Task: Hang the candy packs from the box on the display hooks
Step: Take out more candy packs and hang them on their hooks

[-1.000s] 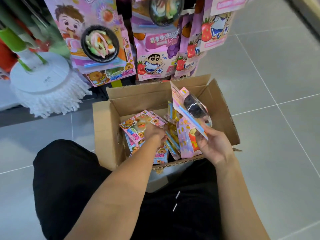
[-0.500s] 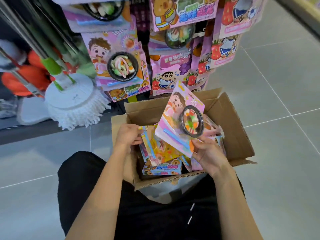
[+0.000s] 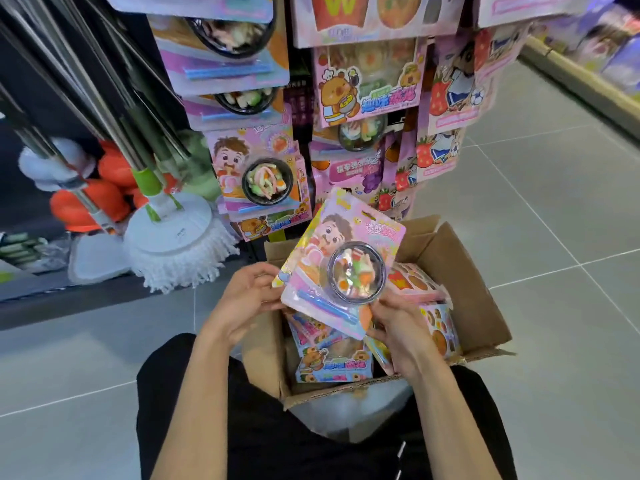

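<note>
Both hands hold one candy pack above the open box, face up and tilted, its hang hole pointing toward the display rack, likely so it can slide straight onto a hook. Left hand pinches the pack's left edge; right hand curls its fingers round the lower corner, steadying the heavy bowl bubble. More packs lie loose in the box, within easy reach. Mops lean just beside the rack. No free hook is clearly visible.
</note>
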`<action>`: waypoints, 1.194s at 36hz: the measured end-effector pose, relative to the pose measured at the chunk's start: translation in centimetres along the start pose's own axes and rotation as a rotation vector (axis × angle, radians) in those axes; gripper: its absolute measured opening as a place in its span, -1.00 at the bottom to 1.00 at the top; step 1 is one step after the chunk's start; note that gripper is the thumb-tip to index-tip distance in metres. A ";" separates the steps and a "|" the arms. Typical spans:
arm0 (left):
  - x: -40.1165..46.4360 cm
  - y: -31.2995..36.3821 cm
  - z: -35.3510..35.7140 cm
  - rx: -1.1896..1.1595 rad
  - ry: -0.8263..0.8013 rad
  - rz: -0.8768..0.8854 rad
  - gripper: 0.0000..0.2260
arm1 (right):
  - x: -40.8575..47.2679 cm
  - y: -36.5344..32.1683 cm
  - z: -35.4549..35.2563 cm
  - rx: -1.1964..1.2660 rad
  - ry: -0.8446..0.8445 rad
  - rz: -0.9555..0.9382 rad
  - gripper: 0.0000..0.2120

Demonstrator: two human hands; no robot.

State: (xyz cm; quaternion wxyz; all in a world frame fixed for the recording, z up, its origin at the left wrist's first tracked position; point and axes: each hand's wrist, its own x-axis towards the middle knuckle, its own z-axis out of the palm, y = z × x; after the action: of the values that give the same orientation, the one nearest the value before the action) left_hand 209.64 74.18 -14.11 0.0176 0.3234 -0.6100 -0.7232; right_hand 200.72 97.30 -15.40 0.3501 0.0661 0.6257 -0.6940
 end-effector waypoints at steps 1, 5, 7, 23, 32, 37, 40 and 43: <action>-0.1 0.1 0.1 0.014 -0.007 0.020 -0.85 | -0.2 -0.4 0.0 -0.009 0.005 -0.030 -0.75; -0.5 0.9 0.4 0.048 -0.051 0.067 -0.84 | -0.9 -2.2 -0.1 -0.045 0.001 -0.136 -0.75; -0.8 1.5 0.4 0.053 -0.092 0.074 -0.79 | -1.1 -2.6 -0.4 -0.048 -0.007 -0.170 -0.77; -4.1 6.3 0.0 0.035 -0.051 0.345 -0.90 | -3.2 -8.1 0.0 -0.165 -0.083 -0.487 -0.75; -9.6 13.1 -1.2 0.036 0.182 0.735 -0.89 | -4.1 -13.2 3.2 -0.067 -0.120 -0.651 -0.69; -11.1 17.7 -2.0 0.008 0.239 0.887 -0.90 | -5.3 -17.9 7.6 -0.013 -0.167 -0.759 -0.78; -11.5 20.3 -2.0 -0.024 0.269 0.936 -0.89 | -6.2 -20.6 9.8 -0.026 -0.206 -0.850 -0.80; -12.1 22.8 -2.2 -0.027 0.324 1.004 -0.91 | -7.4 -23.2 11.4 -0.044 -0.223 -0.895 -0.82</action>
State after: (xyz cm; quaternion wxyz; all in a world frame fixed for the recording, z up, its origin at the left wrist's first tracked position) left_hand 211.91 71.51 11.61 0.4601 0.0990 -0.6698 -0.5743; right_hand 196.99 89.17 9.94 0.0822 -0.2931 0.5658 -0.7663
